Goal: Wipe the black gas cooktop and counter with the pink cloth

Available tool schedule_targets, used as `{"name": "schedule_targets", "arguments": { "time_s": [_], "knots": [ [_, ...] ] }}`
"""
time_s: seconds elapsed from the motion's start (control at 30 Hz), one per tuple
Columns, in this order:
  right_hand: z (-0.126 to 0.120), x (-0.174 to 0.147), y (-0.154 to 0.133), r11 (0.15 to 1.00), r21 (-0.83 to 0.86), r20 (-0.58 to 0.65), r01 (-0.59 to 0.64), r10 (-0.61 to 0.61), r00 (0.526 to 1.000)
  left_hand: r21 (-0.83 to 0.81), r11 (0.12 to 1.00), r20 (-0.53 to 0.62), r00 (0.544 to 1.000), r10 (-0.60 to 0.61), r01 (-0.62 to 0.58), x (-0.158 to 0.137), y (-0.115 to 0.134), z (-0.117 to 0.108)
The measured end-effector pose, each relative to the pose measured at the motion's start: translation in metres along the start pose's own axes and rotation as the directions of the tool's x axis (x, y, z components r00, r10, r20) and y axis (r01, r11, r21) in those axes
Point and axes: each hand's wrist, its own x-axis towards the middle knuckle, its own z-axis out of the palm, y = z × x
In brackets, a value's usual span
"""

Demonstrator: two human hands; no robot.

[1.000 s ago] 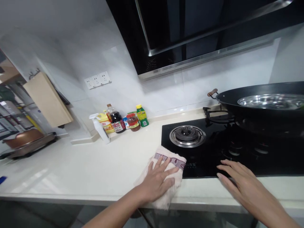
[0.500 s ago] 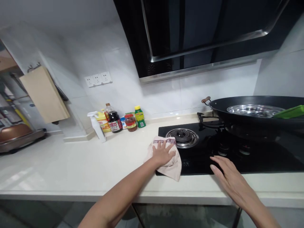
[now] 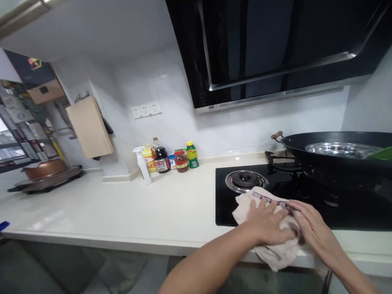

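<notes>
A pale pink cloth [image 3: 277, 255] with a purple-patterned band lies over the front left of the black glass cooktop [image 3: 225, 212], its lower corner hanging past the counter's front edge. My left hand [image 3: 269, 222] presses down on the cloth, open, with its fingers spread. At the cloth's right edge is my right hand [image 3: 315, 228], open with straight fingers, its fingertips touching the banded part or just above it. Behind the cloth shows the round left burner [image 3: 246, 179].
A large black wok [image 3: 294, 143] holding a steel plate [image 3: 337, 150] sits on the right burner. Along the wall stand a white spray bottle [image 3: 143, 165], a dark sauce bottle [image 3: 161, 159], a red-lidded jar [image 3: 181, 162] and a green bottle [image 3: 192, 155]. The range hood [image 3: 275, 49] hangs above.
My left hand and the cloth have moved right and toward the counter's front edge, away from the burner. My right hand now meets the cloth's edge. The view has turned left.
</notes>
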Motion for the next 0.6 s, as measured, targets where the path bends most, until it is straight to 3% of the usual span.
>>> {"name": "schedule_targets", "arguments": {
  "time_s": [0.07,0.17,0.23,0.3,0.37,0.43,0.5,0.6],
  "knots": [
    [0.009,0.001,-0.009,0.999,-0.042,0.05,0.027,-0.025,0.998,-0.046,0.999,-0.01,1.0,0.018,-0.019,-0.002,0.001,-0.005],
    [0.021,0.003,-0.031,0.979,-0.196,0.23,0.051,-0.005,0.973,-0.19,0.981,-0.107,0.994,0.013,-0.033,-0.023,-0.005,-0.019],
    [0.026,0.007,-0.048,0.942,-0.333,0.347,0.041,0.082,0.934,-0.285,0.955,-0.207,0.978,0.021,-0.08,-0.043,-0.016,-0.03],
    [0.03,0.016,-0.064,0.893,-0.449,0.466,0.035,0.2,0.862,-0.321,0.943,-0.269,0.963,-0.005,-0.085,-0.062,-0.032,-0.041],
    [0.034,0.03,-0.077,0.849,-0.526,0.555,0.055,0.294,0.778,-0.324,0.946,-0.283,0.955,-0.083,-0.014,-0.076,-0.052,-0.051],
    [0.04,0.047,-0.084,0.819,-0.567,0.6,0.088,0.337,0.726,-0.33,0.941,-0.292,0.94,-0.176,0.073,-0.087,-0.072,-0.061],
    [0.046,0.064,-0.083,0.802,-0.586,0.613,0.112,0.349,0.709,-0.336,0.93,-0.3,0.92,-0.253,0.146,-0.096,-0.091,-0.072],
    [0.051,0.084,-0.07,0.786,-0.609,0.595,0.111,0.359,0.72,-0.323,0.916,-0.302,0.892,-0.337,0.237,-0.108,-0.115,-0.087]
  ]
}}
